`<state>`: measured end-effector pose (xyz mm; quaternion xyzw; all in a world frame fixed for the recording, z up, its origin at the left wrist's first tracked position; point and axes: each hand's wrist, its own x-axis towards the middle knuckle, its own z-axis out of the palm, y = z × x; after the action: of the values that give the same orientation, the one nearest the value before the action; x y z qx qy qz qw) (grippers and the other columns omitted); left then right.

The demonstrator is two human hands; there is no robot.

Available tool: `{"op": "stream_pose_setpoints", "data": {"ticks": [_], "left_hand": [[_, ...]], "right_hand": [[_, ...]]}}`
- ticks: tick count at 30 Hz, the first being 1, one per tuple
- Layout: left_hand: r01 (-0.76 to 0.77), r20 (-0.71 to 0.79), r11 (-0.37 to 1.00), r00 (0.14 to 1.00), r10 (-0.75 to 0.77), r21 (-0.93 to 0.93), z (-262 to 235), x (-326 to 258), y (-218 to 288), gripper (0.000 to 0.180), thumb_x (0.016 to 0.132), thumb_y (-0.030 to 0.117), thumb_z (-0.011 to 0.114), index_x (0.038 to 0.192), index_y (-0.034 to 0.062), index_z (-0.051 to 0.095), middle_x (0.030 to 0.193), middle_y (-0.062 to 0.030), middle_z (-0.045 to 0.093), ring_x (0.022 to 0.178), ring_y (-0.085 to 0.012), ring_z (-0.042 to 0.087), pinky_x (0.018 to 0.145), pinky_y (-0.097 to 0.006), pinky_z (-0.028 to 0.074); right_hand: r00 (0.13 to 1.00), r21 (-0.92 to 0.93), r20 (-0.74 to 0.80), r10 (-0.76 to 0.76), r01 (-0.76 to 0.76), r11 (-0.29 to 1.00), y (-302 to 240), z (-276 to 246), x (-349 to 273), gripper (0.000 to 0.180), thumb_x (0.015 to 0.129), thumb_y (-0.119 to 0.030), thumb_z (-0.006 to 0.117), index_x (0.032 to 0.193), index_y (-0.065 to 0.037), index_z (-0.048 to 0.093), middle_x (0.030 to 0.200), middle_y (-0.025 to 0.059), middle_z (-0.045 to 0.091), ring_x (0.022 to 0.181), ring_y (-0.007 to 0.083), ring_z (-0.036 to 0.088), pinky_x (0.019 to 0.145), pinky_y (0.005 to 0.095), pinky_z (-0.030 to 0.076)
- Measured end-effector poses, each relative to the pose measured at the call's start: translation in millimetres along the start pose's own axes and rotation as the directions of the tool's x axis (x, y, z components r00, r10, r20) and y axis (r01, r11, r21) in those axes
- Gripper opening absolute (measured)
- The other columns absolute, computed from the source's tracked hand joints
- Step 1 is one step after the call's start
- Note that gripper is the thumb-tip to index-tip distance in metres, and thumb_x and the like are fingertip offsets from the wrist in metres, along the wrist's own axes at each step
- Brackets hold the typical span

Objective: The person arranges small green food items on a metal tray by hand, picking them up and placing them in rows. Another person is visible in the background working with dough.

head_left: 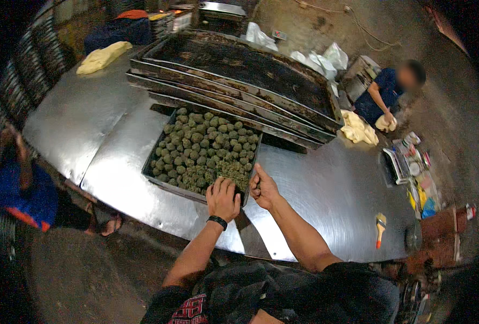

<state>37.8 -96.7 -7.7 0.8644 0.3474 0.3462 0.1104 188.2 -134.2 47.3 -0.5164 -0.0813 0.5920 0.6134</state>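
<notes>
A rectangular dark metal tray (pixel 169 187) on the table holds many dark green-brown balls (pixel 201 141), with a loose crumbly mass (pixel 234 171) of the same colour at its near right. My left hand (pixel 223 200), a black band at its wrist, reaches over the near wall. Its fingers lie slightly apart on the crumbly mass, and their tips are partly hidden. Beside the tray's right wall is my right hand (pixel 265 188), its fingers curled in and its thumb raised near the rim. Whatever those fingers hold, if anything, is hidden.
Large blackened baking trays (pixel 239 75) are stacked just behind. Pale dough lies at the far left (pixel 104 58) and far right (pixel 358 128) of the metal table (pixel 315 178). A brush (pixel 380 229) rests at right. One person (pixel 382 97) handles dough; another (pixel 21 183) is at left.
</notes>
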Motion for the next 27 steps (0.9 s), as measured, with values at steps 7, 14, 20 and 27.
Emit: {"op": "stream_pose_setpoints", "data": {"ticks": [7,14,20,27], "left_hand": [[0.039,-0.054,0.984,0.998,-0.03,0.175,5.0,-3.8,0.2,0.034,0.078,0.029,0.051,0.102,0.006,0.057,0.116,-0.0099,0.05,0.118,-0.0281,0.037,0.093,-0.047,0.028],[0.06,0.013,0.986,0.998,-0.063,0.157,5.6,-1.0,7.5,0.041,0.079,0.034,0.051,0.108,0.0061,0.055,0.115,-0.0094,0.052,0.118,-0.0277,0.038,0.096,-0.048,0.026],[0.028,0.163,0.979,0.987,0.005,-0.204,-11.2,3.8,-12.5,0.035,0.078,0.029,0.053,0.102,0.004,0.056,0.113,-0.0125,0.05,0.116,-0.0303,0.038,0.094,-0.047,0.028],[-0.147,0.173,0.961,0.967,0.19,-0.235,-31.3,46.9,-78.8,0.034,0.077,0.027,0.055,0.103,0.0055,0.056,0.116,-0.0135,0.049,0.115,-0.0352,0.038,0.094,-0.048,0.031]], "right_hand": [[0.99,0.107,0.086,-0.115,0.105,0.989,-12.2,-33.9,-32.3,0.028,0.083,-0.04,0.058,0.089,-0.013,0.055,0.078,0.001,0.056,0.052,0.0093,0.042,0.041,0.0206,0.03],[0.987,-0.146,-0.085,-0.14,0.126,0.981,4.2,-44.6,-27.3,0.039,0.081,-0.046,0.057,0.064,-0.013,0.045,0.059,0.0011,0.049,0.047,0.0085,0.042,0.037,0.0196,0.03],[0.987,0.035,-0.103,-0.122,0.126,0.991,-10.8,-15.2,-11.2,0.032,0.085,-0.041,0.053,0.077,-0.011,0.05,0.069,0.0029,0.055,0.048,0.01,0.044,0.038,0.0209,0.031],[0.874,-0.281,-0.359,-0.327,0.233,0.931,-30.8,31.1,48.7,0.042,0.082,-0.049,0.054,0.067,-0.01,0.05,0.067,0.0021,0.053,0.047,0.0093,0.041,0.042,0.0218,0.031]]}}
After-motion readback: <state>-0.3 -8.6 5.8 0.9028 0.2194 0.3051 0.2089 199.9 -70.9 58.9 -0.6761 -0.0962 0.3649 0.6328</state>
